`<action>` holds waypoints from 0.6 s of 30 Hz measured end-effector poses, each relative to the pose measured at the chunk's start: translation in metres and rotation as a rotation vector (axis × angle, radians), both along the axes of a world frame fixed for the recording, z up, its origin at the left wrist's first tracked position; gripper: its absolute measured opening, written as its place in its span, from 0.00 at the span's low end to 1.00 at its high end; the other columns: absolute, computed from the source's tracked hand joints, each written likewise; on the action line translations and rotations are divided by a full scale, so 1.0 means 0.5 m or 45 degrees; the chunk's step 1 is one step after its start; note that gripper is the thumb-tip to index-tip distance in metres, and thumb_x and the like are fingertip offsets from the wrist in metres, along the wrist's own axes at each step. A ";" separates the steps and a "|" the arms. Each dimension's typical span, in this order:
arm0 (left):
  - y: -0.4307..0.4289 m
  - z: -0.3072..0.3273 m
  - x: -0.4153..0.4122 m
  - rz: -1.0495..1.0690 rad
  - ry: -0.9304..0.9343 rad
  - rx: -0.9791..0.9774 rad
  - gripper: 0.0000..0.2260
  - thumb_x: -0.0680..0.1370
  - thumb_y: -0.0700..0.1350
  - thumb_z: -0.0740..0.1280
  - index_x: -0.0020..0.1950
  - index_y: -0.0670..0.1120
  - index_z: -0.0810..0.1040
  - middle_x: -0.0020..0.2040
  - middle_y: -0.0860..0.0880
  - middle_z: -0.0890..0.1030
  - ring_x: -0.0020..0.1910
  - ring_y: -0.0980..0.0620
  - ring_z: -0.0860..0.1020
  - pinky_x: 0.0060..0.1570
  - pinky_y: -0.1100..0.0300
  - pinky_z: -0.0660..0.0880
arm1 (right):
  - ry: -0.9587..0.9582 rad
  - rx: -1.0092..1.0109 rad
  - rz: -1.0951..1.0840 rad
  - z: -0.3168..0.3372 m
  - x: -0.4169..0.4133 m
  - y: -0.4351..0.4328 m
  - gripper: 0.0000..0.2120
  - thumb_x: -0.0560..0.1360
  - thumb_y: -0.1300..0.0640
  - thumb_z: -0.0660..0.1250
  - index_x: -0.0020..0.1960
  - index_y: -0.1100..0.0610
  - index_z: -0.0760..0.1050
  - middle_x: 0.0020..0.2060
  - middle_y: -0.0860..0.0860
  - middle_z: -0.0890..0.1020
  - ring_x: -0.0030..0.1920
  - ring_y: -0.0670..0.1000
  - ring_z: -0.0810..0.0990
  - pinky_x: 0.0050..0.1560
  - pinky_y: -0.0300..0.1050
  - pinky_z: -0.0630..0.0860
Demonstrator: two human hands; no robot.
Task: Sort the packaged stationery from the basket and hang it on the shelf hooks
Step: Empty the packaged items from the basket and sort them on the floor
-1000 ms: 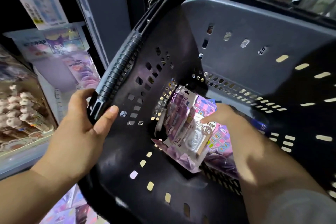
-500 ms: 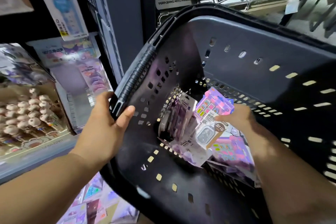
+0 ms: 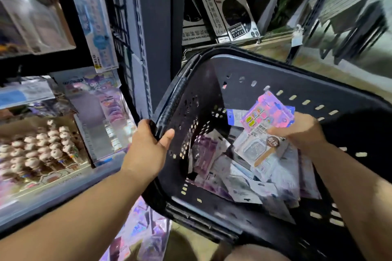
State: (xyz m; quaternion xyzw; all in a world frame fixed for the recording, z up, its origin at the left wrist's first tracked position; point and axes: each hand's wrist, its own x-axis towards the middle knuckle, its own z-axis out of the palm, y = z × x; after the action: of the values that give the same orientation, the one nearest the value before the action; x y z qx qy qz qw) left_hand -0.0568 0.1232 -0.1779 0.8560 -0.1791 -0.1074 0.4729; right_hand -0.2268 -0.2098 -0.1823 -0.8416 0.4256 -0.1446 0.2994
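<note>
at my left stands the shelf (image 3: 146,27), a grey upright with hanging packets (image 3: 99,34) beside it and a box of little figures (image 3: 36,150) lower down; from this angle i can't pick out a free hook. next to it i carry the black basket (image 3: 286,70), tipped so its load sits in the low corner. on its floor lies the loose pile (image 3: 231,182) of purple and white packets, overlapping, some leaning on the holed wall. my left hand (image 3: 146,150) is clenched round the lower end of the ribbed handle (image 3: 175,101), thumb hooked over the rim. my right hand (image 3: 303,131) is down inside the basket, just above the pile, grasping a small fan of packets: a shiny pink packet (image 3: 269,112) uppermost and a white packet (image 3: 254,150) with a clear window hanging below it. a blue-edged card (image 3: 235,115) shows behind them, and i cannot tell whether it is in my grip.

the step in hand, as i judge it, is lifting this handful clear. to do it well i should hold the basket steady with the left, bring the right straight up so no corner snags in the holes, and tighten my pinch, since the white packet looks held by one edge and slick film could slip. once clear, i'd turn the hang holes upward and match each packet to its own row before reaching for a hook.
</note>
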 end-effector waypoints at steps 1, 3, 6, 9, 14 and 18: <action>-0.004 0.015 0.001 0.002 0.031 0.019 0.17 0.78 0.58 0.65 0.56 0.47 0.66 0.49 0.46 0.75 0.50 0.42 0.74 0.50 0.52 0.70 | 0.000 0.007 0.022 0.009 -0.004 0.000 0.29 0.56 0.40 0.79 0.50 0.56 0.80 0.42 0.50 0.84 0.43 0.50 0.83 0.48 0.47 0.80; -0.010 0.040 0.010 -0.001 0.094 0.045 0.19 0.77 0.61 0.64 0.56 0.47 0.66 0.48 0.47 0.76 0.50 0.42 0.75 0.50 0.52 0.70 | -0.082 0.087 0.062 0.023 -0.007 0.009 0.19 0.61 0.53 0.82 0.48 0.58 0.82 0.38 0.45 0.84 0.37 0.40 0.80 0.42 0.34 0.76; -0.010 0.051 0.029 -0.019 0.096 0.038 0.22 0.78 0.62 0.62 0.60 0.46 0.66 0.51 0.46 0.77 0.51 0.42 0.76 0.54 0.49 0.73 | -0.118 0.199 0.127 0.024 -0.002 0.023 0.14 0.62 0.65 0.80 0.46 0.62 0.82 0.32 0.41 0.83 0.29 0.33 0.75 0.34 0.25 0.71; -0.005 0.053 0.039 -0.024 0.081 -0.034 0.24 0.79 0.60 0.62 0.69 0.48 0.65 0.58 0.50 0.75 0.54 0.45 0.75 0.57 0.51 0.72 | -0.086 0.265 0.106 0.008 0.004 0.033 0.13 0.64 0.72 0.77 0.45 0.62 0.80 0.31 0.42 0.83 0.28 0.34 0.77 0.31 0.26 0.72; -0.003 0.060 0.050 -0.058 0.106 -0.124 0.20 0.79 0.58 0.63 0.69 0.54 0.67 0.57 0.56 0.72 0.52 0.51 0.74 0.51 0.59 0.66 | 0.024 0.017 -0.019 -0.023 0.023 0.030 0.15 0.64 0.53 0.80 0.48 0.55 0.81 0.44 0.53 0.84 0.49 0.54 0.82 0.51 0.49 0.76; 0.007 0.050 0.060 -0.059 0.112 -0.160 0.14 0.79 0.58 0.64 0.62 0.56 0.68 0.49 0.52 0.77 0.36 0.53 0.73 0.40 0.58 0.68 | 0.009 -0.055 -0.020 -0.030 0.051 0.032 0.17 0.65 0.49 0.79 0.49 0.55 0.81 0.46 0.52 0.84 0.50 0.55 0.81 0.51 0.48 0.75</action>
State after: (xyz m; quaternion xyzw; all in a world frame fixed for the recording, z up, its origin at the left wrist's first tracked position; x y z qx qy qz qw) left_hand -0.0268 0.1266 -0.1532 0.8147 -0.1844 -0.1444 0.5305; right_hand -0.2013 -0.1939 -0.1971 -0.8451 0.4299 -0.1532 0.2786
